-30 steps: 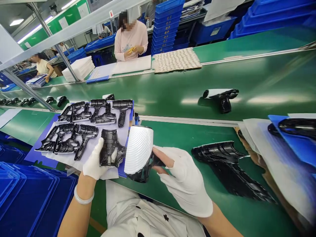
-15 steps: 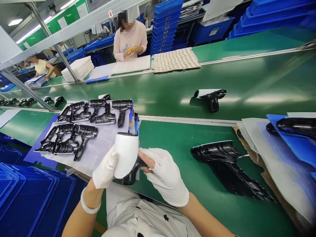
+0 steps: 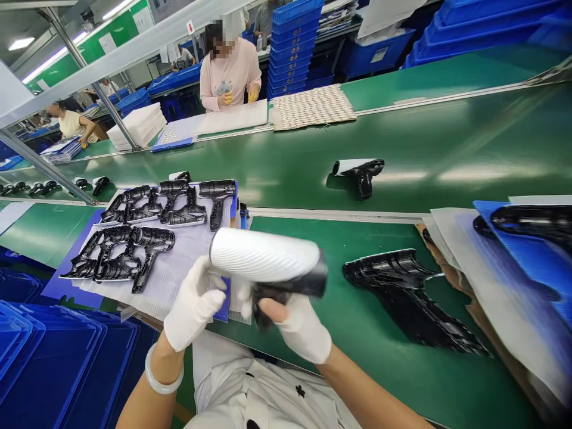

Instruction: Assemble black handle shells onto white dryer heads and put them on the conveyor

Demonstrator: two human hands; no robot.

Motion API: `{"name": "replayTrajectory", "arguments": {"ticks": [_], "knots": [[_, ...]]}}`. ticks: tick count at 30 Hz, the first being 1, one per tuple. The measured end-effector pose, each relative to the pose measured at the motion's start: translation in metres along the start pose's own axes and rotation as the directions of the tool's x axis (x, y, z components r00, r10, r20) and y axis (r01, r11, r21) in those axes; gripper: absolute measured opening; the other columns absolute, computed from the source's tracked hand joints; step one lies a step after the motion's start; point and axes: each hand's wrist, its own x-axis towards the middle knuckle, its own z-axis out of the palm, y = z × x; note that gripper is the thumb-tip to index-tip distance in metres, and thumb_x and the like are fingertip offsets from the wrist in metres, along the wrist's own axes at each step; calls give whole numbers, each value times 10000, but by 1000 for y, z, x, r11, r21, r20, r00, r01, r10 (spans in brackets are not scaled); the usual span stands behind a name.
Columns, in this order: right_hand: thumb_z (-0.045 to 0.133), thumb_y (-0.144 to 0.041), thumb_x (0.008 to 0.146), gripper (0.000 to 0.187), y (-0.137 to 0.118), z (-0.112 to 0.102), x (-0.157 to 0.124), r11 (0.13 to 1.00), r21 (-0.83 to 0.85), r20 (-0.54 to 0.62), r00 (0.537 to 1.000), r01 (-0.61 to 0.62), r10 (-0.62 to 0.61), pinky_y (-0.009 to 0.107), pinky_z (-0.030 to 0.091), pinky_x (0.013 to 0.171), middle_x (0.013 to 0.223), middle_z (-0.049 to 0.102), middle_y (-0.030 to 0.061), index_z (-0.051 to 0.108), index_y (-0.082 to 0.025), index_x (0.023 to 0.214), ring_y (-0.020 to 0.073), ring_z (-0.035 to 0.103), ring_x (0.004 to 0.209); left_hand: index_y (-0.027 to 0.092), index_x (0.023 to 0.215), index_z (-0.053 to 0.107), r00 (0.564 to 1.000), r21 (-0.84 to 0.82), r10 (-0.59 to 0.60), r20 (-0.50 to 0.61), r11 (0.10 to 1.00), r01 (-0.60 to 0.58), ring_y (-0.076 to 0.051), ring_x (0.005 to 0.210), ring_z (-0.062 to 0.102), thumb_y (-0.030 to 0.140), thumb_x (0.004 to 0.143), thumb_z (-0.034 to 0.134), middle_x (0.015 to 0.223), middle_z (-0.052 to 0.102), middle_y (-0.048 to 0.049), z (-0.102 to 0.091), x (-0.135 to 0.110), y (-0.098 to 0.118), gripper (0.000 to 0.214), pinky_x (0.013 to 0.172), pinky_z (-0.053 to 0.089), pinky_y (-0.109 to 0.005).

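In the head view, a hair dryer housing (image 3: 266,256) with a ribbed white barrel and a black handle is held up over the bench edge, slightly blurred. My right hand (image 3: 306,328), in a white glove with bare fingertips, is wrapped round its handle. Just below the barrel's left end, my gloved left hand (image 3: 193,305) has its fingers apart and holds nothing. To the left, several black half shells (image 3: 154,253) lie on a white foam sheet (image 3: 187,256). A larger-looking black half shell (image 3: 409,298) rests on the green bench to the right.
Beyond the bench runs a green conveyor belt (image 3: 286,179) carrying another housing (image 3: 364,177). Sheets and a blue board (image 3: 527,256) are stacked at right. Blue bins (image 3: 53,369) stand lower left. A person (image 3: 230,71) sits across the belt.
The housing has turned from upright to lying sideways, its barrel now pointing left. My left hand has come off the barrel. On the belt, the other housing has shifted left.
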Motion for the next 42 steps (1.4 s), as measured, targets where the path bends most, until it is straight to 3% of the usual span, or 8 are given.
{"name": "replayTrajectory", "arguments": {"ticks": [3,7,14,17,20,25,31,42], "knots": [[417,-755,791,664,-7,-1,-7,795,465,384,898,-390,216,241,362,359,450,551,53,629,-133,697,134,445,346,218,1395,502,997,19,74,38,997,-74,-367,1300,530,689,588,801,1390,568,-162,0,4,5,980,1084,453,-511],[447,-706,760,571,7,3,-12,423,566,632,702,-708,328,238,387,383,383,490,22,559,-164,621,141,448,340,226,1365,529,985,146,153,82,976,-164,-378,1348,495,596,513,889,1414,563,-151,5,9,15,996,1146,385,-523],[324,-532,900,494,21,17,-18,333,613,624,697,-717,352,235,336,356,424,534,9,591,-130,792,137,433,318,208,1081,617,951,356,298,89,882,-309,-243,839,695,436,525,924,962,705,-61,7,13,16,675,831,578,-412],[204,-582,947,582,7,18,-24,308,657,617,726,-688,305,245,259,321,414,521,-18,565,-125,934,133,369,250,212,1158,556,947,221,321,17,922,-316,-257,916,709,521,588,885,1033,702,-87,5,13,9,727,866,575,-422],[162,-732,918,647,-19,16,-31,318,736,526,801,-598,288,227,246,344,420,485,-74,488,-184,1026,118,349,233,256,1222,525,930,89,366,-34,928,-362,-286,1167,652,442,652,880,1228,669,-101,1,11,1,696,1006,518,-455],[628,-772,689,620,-55,12,-31,493,668,408,828,-558,384,198,321,445,523,539,-52,468,-214,905,99,473,401,265,1316,519,981,49,163,-103,986,-158,-317,1267,582,403,682,866,1360,597,-123,0,5,-8,735,1047,492,-462],[723,-606,629,497,-40,14,-20,713,530,347,884,-460,312,213,322,489,587,468,-26,532,-167,759,91,410,521,223,1329,514,978,47,175,-115,984,-171,-307,1212,611,553,813,698,1310,619,-134,4,0,-4,639,1006,520,-440],[578,-285,623,186,-42,11,-9,816,-173,288,764,-551,577,252,330,565,619,415,-23,422,-191,588,116,372,632,248,1244,575,960,155,197,-199,974,-168,-254,1059,655,521,556,903,1151,658,-68,16,-3,2,810,936,526,-377]]}}
